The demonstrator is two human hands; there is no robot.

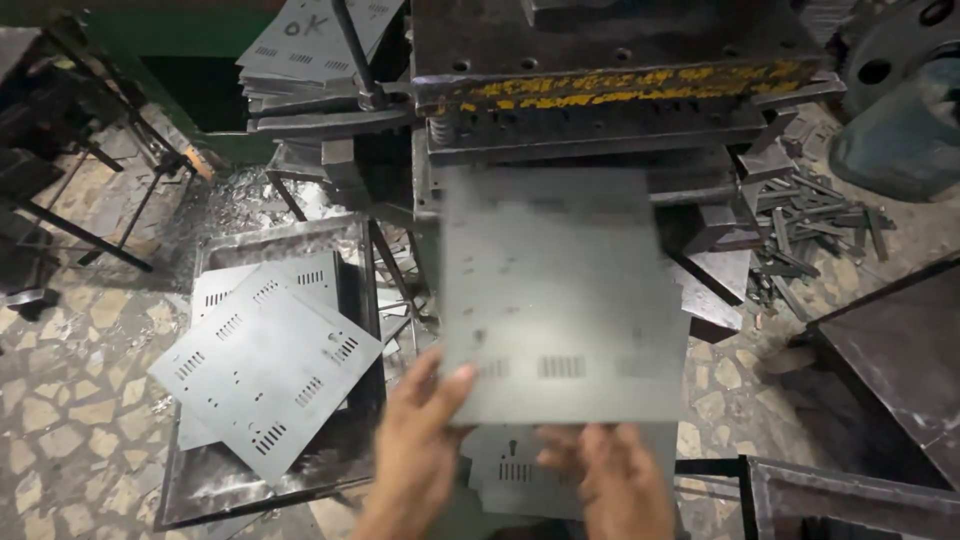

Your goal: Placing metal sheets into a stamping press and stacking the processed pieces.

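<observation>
At frame centre, the left hand (418, 455) pinched the sheet's (560, 295) lower-left edge; the right hand (617, 478) supported it underneath, grip unclear. Thin punched steel: probably stiff, light, sharp-edged, best held by both edges.

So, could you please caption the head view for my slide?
Left hand lifts a punched metal sheet before the press; right hand below.
</observation>
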